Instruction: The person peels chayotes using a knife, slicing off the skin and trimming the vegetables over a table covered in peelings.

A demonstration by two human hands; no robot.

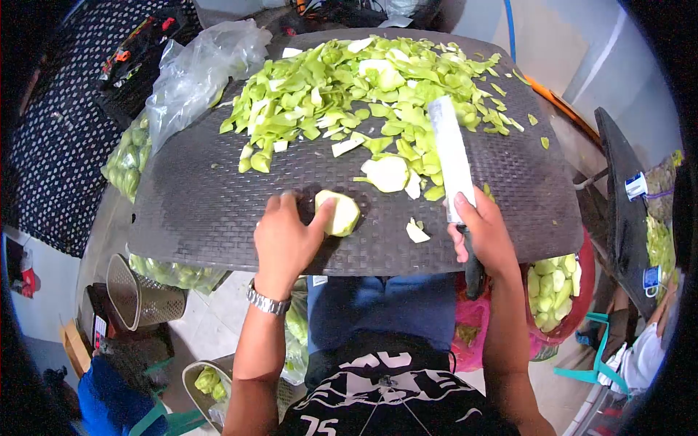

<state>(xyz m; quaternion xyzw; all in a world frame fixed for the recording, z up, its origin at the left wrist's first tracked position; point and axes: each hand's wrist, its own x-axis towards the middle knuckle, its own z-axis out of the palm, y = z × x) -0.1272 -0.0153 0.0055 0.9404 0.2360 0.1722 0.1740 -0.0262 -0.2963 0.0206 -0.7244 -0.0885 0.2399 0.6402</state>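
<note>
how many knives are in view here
1: the knife is in the right hand, its blade over the dark table. Others could be hidden under the green peelings.

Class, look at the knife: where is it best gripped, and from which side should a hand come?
Hold the knife by its black handle, probably coming from the near edge of the table. Its blade points toward the far side, leaving the handle nearest. The right hand grips where handle and blade meet.
</note>
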